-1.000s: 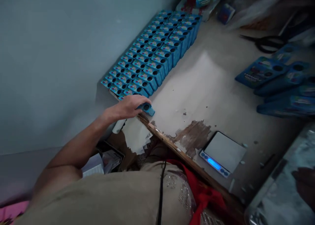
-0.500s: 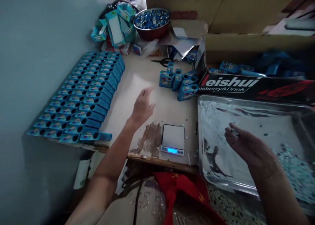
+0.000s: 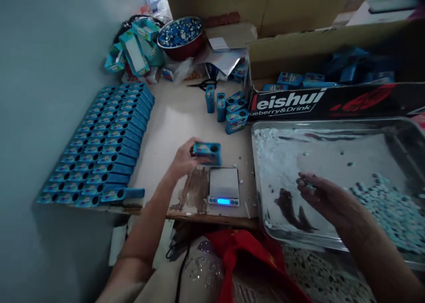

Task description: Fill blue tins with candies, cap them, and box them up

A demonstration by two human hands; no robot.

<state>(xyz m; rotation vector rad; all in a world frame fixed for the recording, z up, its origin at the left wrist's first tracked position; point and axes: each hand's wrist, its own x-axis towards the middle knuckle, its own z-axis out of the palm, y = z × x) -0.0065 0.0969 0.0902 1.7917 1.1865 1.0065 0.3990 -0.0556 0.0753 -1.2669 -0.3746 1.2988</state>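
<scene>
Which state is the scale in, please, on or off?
The scale is on: its display glows blue, though any reading is too small to tell.

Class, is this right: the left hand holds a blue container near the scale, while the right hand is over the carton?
Not quite: the head view shows the right hand over the tray, not the carton. The left hand does hold a blue container near the scale.

Blue packs (image 3: 208, 154), red bowl (image 3: 184, 51)
</scene>
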